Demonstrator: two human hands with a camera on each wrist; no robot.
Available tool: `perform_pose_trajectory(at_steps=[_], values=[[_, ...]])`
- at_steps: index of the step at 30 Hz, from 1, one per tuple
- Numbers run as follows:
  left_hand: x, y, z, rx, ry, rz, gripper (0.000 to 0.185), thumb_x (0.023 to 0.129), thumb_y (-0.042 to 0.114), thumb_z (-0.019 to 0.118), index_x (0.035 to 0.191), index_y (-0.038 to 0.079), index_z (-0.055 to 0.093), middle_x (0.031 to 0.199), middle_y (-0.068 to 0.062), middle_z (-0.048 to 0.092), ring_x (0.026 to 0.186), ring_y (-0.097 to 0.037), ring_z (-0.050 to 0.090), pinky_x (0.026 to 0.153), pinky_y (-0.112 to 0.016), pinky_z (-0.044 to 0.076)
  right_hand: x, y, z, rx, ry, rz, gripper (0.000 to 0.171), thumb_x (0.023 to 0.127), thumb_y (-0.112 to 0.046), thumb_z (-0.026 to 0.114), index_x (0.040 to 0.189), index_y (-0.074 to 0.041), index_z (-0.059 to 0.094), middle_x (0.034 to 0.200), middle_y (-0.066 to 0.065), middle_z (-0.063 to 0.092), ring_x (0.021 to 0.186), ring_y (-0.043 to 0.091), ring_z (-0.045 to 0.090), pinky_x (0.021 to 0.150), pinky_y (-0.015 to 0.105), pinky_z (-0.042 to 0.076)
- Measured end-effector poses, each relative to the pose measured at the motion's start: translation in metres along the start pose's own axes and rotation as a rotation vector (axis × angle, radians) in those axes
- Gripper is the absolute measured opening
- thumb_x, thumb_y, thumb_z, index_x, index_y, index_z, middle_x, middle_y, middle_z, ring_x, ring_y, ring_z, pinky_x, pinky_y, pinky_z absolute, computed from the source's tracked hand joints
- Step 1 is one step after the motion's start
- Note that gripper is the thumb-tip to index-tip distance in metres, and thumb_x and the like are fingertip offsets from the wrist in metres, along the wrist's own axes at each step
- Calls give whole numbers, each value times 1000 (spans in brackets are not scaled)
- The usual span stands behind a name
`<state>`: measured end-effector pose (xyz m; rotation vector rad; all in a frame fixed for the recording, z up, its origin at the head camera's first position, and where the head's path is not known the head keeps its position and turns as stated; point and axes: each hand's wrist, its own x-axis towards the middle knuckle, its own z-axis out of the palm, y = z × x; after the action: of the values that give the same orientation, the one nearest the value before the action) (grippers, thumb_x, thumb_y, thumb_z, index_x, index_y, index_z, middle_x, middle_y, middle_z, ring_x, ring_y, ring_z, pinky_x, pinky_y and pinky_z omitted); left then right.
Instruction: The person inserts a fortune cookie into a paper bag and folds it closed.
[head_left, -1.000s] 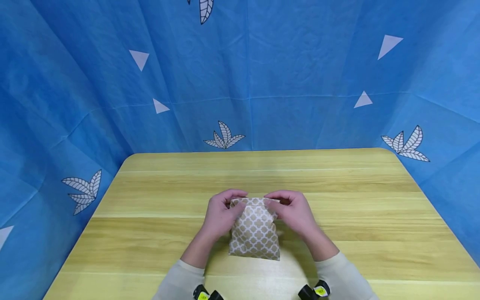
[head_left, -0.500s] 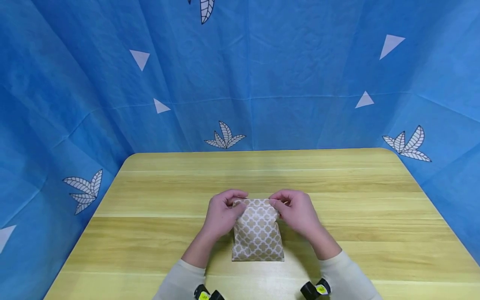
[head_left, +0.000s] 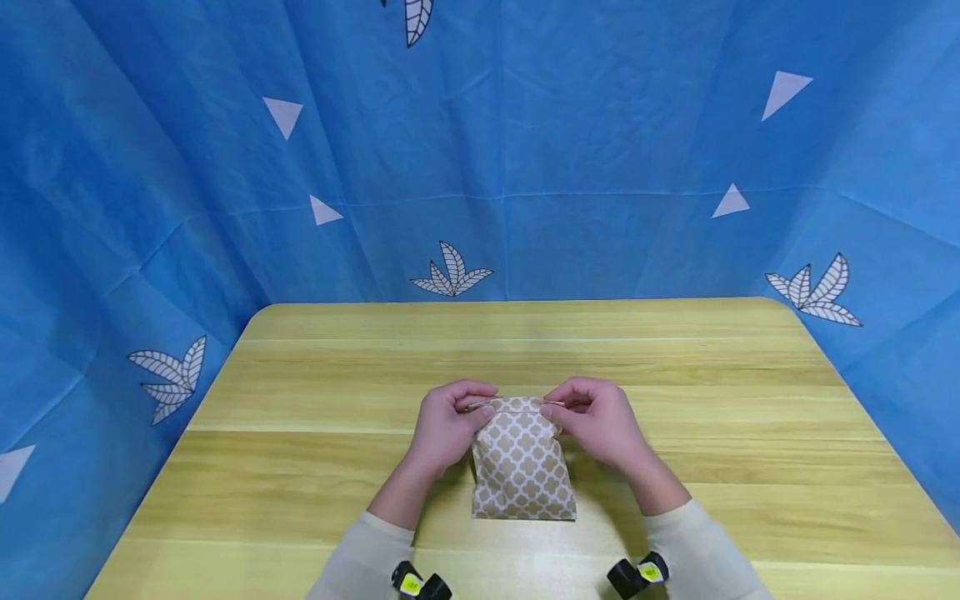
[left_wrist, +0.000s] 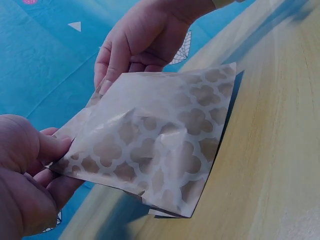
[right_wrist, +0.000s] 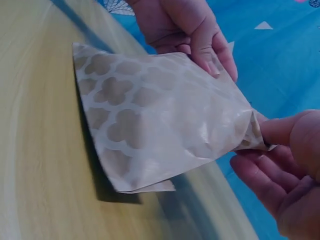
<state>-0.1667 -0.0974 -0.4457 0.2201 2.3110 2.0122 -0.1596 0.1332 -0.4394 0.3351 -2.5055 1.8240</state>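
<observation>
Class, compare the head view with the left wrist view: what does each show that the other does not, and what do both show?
Only the head view shows the whole yellow wooden table, both cream sleeves and the blue leaf-printed backdrop cloth standing on all sides. Only the left wrist view shows, close up, the glossy wrinkled face of the brown-and-white patterned paper bag and its lower edge raised off the tabletop. Both show the left hand and the right hand pinching the bag's top corners.
</observation>
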Motion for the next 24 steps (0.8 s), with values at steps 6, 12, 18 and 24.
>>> perform_pose_trajectory(at_steps=[6,12,18,24], values=[[3,-3,-1,79,18,-2,17,87,-4,73,104,-1,75,90,-7,75,83,-18,70,76,-29,55,2,7,4,-57,58,-68,7,83,-1,80,85,-8,77,75,2,71,60,18,65,54,30,55],[5,-7,-2,226,50,45,11,86,2,77,94,9,79,85,-1,74,77,-14,66,71,-33,54,3,14,7,-128,79,-124,13,82,3,79,82,-10,78,71,-4,69,57,14,63,52,28,53],[9,-14,-3,245,72,30,10,84,3,79,92,10,80,87,1,73,77,-13,64,72,-34,53,5,19,6,-50,41,-6,4,84,-2,79,86,-5,77,77,3,71,60,19,66,55,33,57],[13,-19,-4,201,69,-46,9,84,4,79,92,8,79,84,1,71,81,-16,63,73,-34,52,8,26,5,122,31,247,10,84,-2,78,92,1,74,83,11,69,67,22,67,61,38,59]])
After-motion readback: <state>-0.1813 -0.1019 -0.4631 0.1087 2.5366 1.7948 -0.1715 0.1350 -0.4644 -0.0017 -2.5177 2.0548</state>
